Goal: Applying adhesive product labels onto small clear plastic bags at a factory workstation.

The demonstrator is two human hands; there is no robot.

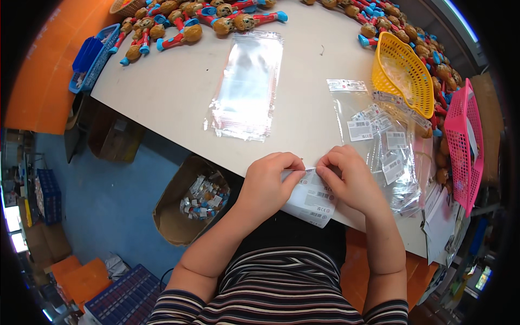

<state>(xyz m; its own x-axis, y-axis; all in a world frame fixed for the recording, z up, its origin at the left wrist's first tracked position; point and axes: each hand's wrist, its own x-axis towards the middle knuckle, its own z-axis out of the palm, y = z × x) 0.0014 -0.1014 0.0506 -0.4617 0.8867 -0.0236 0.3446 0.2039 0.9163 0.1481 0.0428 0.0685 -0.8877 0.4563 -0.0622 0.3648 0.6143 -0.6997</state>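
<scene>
A white sheet of printed label stickers is between my hands at the table's front edge, its lower part hanging over the edge. My left hand pinches its upper left side between thumb and fingers. With thumb and fingertips closed, my right hand grips its upper right corner; whether a single label is lifted there I cannot make out. Right of that hand lie clear plastic bags, several with white labels on them. Farther off, a stack of clear flat bags rests on the table.
Toy figures with brown heads and red and blue bodies are heaped along the far side. A yellow basket and a pink basket stand at the right, a blue basket at the far left. Below the edge, a cardboard box contains packed items.
</scene>
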